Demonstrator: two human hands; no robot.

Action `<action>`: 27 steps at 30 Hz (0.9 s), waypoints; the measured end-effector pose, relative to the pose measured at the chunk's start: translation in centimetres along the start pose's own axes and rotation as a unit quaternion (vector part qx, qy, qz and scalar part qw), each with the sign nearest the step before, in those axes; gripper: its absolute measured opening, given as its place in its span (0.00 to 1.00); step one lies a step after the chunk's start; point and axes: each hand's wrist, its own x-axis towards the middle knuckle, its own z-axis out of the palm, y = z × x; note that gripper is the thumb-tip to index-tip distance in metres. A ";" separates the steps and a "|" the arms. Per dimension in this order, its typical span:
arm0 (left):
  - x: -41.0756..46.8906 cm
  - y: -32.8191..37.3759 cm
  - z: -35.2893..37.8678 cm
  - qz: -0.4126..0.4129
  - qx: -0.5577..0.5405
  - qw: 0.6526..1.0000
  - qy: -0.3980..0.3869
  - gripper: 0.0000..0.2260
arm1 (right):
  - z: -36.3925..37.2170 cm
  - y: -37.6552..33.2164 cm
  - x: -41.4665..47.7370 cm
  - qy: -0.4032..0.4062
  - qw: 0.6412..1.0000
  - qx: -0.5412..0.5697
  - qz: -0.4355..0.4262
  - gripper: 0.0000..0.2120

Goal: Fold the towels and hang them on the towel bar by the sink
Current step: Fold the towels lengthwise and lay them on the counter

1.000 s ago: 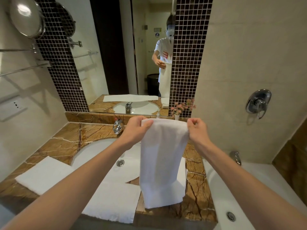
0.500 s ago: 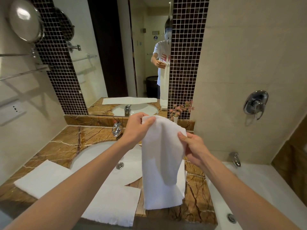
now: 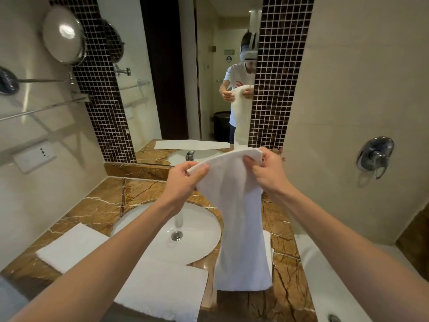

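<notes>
While the white towel (image 3: pixel 234 205) hangs in a long narrow strip over the right side of the marble counter (image 3: pixel 285 287), the left hand (image 3: pixel 183 180) pinches one top corner between thumb and curled fingers. The right hand (image 3: pixel 267 170) pinches the other corner a little higher, so the top edge slopes up to the right and sags between them. Holding it by the top lets its own weight pull the cloth straight — a sensible hold, I judge, for bringing the long edges together into a narrower band before it goes over a rail. Its lower hem is down near the counter's front edge; whether it touches the stone I cannot tell. The towel bar (image 3: pixel 41 109) is on the left wall, well apart from the hands, with the sink basin (image 3: pixel 144 219) between, so the carry would go leftward across the basin. More towels lie about: a folded towel (image 3: pixel 69 247) left of the basin, a flat towel (image 3: pixel 162 289) at the counter's front overlapping the basin rim, and a third towel (image 3: pixel 267 247) mostly hidden behind the hanging strip. A round shaving mirror (image 3: pixel 61 36) juts from the wall above the rail and may crowd the approach — the bathtub (image 3: pixel 325 275) lies to the right, out of the way.
</notes>
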 end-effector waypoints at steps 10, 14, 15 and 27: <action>1.1 2.5 -4.6 0.026 -0.033 0.996 0.078 0.06 | 3.6 -5.8 3.1 -0.051 0.996 -0.001 -0.073 0.04; 1.5 5.9 -6.3 0.137 -0.029 0.981 0.135 0.05 | 4.9 -8.3 4.5 -0.072 0.991 0.035 -0.109 0.05; 1.5 6.9 -6.5 0.166 -0.018 0.975 0.148 0.04 | 5.1 -9.0 5.0 -0.075 0.989 0.045 -0.116 0.05; 0.1 17.0 -7.5 0.293 0.066 0.906 0.300 0.04 | 6.6 -17.1 9.0 -0.120 0.956 0.138 -0.227 0.01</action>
